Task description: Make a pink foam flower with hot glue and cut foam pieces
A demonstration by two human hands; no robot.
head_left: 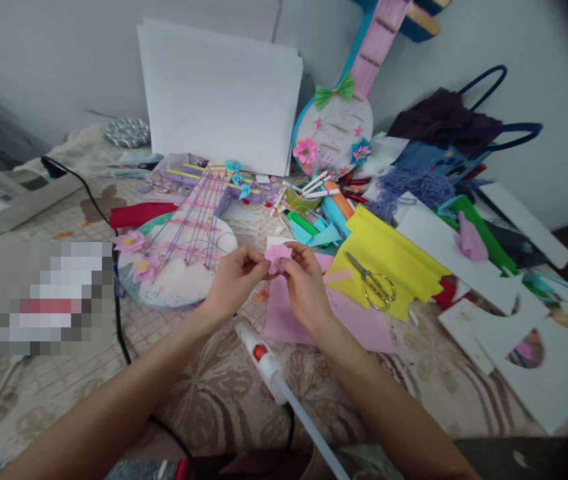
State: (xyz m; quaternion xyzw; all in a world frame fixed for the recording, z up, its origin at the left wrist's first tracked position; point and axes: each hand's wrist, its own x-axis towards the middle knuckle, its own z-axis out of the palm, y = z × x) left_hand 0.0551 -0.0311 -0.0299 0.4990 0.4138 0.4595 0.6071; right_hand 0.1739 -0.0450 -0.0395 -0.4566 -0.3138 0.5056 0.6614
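A small pink paper flower is held up between my two hands. My left hand pinches its left edge with thumb and forefinger. From the other side, my right hand grips it, thumb in front. Below lies a sheet of pink crepe paper. A white hot glue gun with a long glue stick in it rests just under my hands. To the left is a handmade round-bodied string instrument, with two pink flowers on its lower left rim.
Gold-handled scissors lie on yellow crepe paper. A second decorated instrument leans on the wall beside white boards. Cut white board and purple yarn lie right. A black cord crosses the patterned tablecloth.
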